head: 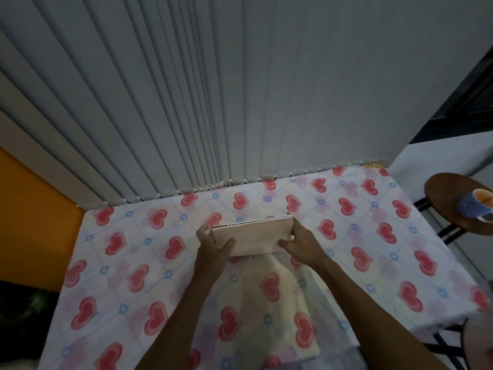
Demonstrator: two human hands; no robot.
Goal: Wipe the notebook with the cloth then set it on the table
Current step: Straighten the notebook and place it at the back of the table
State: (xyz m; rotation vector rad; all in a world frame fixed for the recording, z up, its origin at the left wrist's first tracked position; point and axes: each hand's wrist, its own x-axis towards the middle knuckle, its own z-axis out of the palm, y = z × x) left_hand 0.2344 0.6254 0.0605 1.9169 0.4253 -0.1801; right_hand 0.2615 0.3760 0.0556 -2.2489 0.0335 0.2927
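A spiral-bound notebook (pixel 253 237) with a pale pink cover is held in the middle of the table (pixel 133 263), tilted, with its wire binding on the far edge. My left hand (pixel 213 243) grips its left end and my right hand (pixel 301 244) grips its right end, thumbs on the cover. A pale cream patch that looks like a thin cloth (pixel 274 316) lies flat on the heart-patterned tablecloth, from under the notebook toward me. Neither hand touches it.
Grey vertical blinds (pixel 213 102) hang right behind the table's far edge. A round wooden stool (pixel 442 198) at the right carries a blue cup (pixel 477 206). An orange wall (pixel 32 222) stands at the left. A dark metal frame (pixel 448 345) is at the lower right.
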